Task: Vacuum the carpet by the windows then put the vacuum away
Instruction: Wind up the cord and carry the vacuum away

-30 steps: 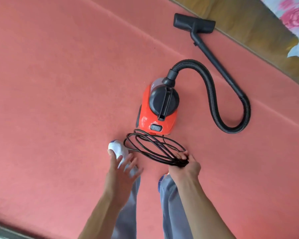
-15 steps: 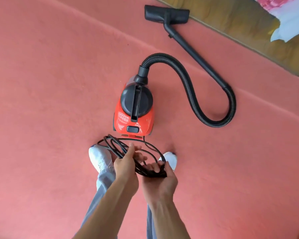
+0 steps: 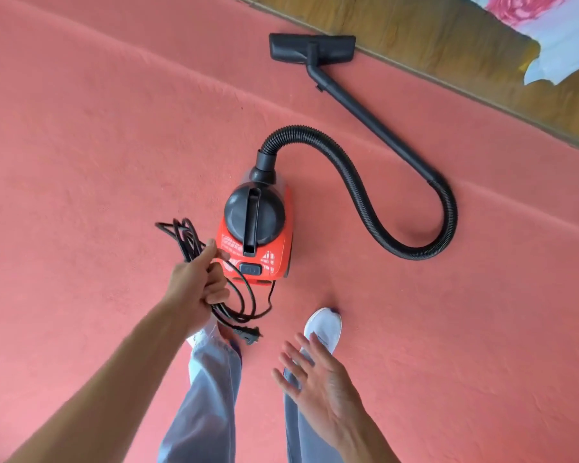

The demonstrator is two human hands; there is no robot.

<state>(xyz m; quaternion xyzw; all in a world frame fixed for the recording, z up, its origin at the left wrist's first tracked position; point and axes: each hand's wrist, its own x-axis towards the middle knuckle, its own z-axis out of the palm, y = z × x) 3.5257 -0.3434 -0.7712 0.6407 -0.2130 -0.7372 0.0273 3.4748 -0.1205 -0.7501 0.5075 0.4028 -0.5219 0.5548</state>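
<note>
**Vacuum on the carpet, cord gathered in the left hand**

The salmon-pink carpet (image 3: 97,145) fills almost the whole view, with wide free room to the left and to the right of the machine. Its far edge meets a strip of brown wooden floor (image 3: 448,38) at the upper right.

The red and black canister vacuum (image 3: 254,222) stands on the carpet, just in front of the person's feet. Its black ribbed hose (image 3: 415,253) curves out to the right and joins the black rigid tube (image 3: 375,121). The flat black floor nozzle (image 3: 311,48) lies at the carpet edge.

The left hand (image 3: 198,285) grips the coiled black power cord (image 3: 184,235) beside the vacuum; the black plug (image 3: 249,335) hangs below. The right hand (image 3: 318,375) is spread out and holds nothing. The hands are well apart.

The marks on the dark switch (image 3: 249,269) are too small to read.
</note>
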